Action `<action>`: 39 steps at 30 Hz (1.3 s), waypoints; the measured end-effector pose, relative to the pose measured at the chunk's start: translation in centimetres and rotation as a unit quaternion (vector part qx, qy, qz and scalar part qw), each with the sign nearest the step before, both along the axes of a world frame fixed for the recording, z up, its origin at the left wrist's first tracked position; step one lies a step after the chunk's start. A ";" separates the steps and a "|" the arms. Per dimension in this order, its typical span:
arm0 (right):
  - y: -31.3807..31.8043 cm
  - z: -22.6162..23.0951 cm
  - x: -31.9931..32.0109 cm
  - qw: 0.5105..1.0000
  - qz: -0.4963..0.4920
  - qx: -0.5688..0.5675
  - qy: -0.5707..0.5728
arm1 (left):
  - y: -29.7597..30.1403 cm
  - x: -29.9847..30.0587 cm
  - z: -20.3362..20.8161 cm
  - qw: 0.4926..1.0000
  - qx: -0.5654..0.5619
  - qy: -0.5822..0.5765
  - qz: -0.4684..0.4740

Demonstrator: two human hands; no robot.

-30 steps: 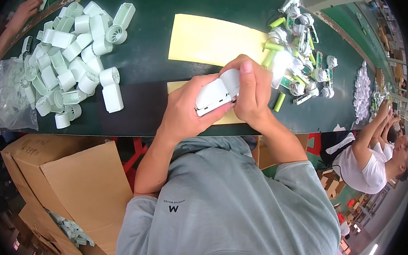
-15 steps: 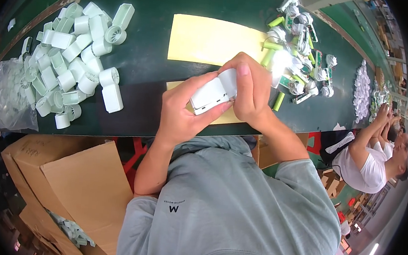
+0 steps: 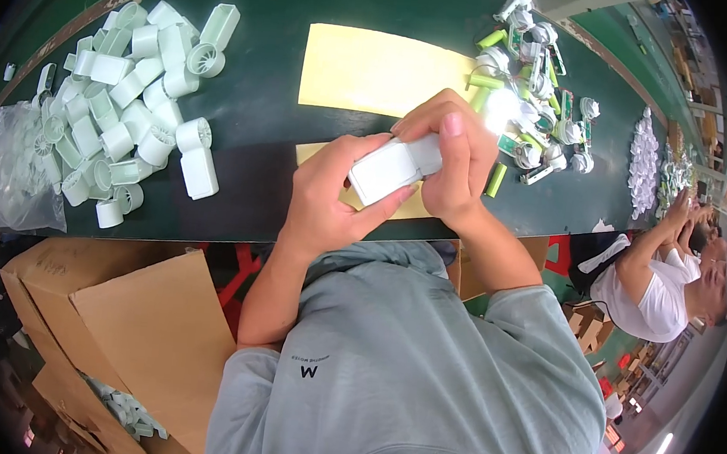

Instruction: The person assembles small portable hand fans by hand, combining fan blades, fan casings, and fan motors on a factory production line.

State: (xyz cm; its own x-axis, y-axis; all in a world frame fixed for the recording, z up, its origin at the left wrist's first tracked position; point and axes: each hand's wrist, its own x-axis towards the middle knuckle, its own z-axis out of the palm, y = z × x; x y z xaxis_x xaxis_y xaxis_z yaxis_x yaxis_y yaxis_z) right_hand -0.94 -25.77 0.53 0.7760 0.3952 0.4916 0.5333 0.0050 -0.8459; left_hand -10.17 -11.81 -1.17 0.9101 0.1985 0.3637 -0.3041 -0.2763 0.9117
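The left hand (image 3: pixel 325 192) and right hand (image 3: pixel 459 164) are curled snugly round one white case (image 3: pixel 384 173) — probably to keep it steady — with pale shells (image 3: pixel 137 114) piled left.

Green workbench (image 3: pixel 260 71), pale casings (image 3: pixel 137 118), clear bag (image 3: pixel 20 184), yellow sheet (image 3: pixel 377 71), circuit assemblies (image 3: pixel 550 168), green cylinders (image 3: pixel 495 180)

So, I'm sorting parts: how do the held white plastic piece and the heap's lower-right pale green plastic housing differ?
Left hand and right hand hold the white piece; the pale green housing lies in the heap. The piece's boxy end points left, the housing's nearward. Both have boxy bodies.
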 end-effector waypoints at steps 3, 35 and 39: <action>-0.1 0.6 -0.3 0.999 -0.002 -0.027 0.040 | -0.4 0.1 -0.4 0.999 0.032 -0.043 0.011; 1.1 0.2 0.3 0.982 0.034 0.000 0.183 | 2.6 -0.2 0.1 0.964 -0.212 0.138 -0.085; 1.0 0.3 0.2 0.983 0.035 -0.007 0.181 | 2.6 -0.3 0.0 0.965 -0.213 0.126 -0.088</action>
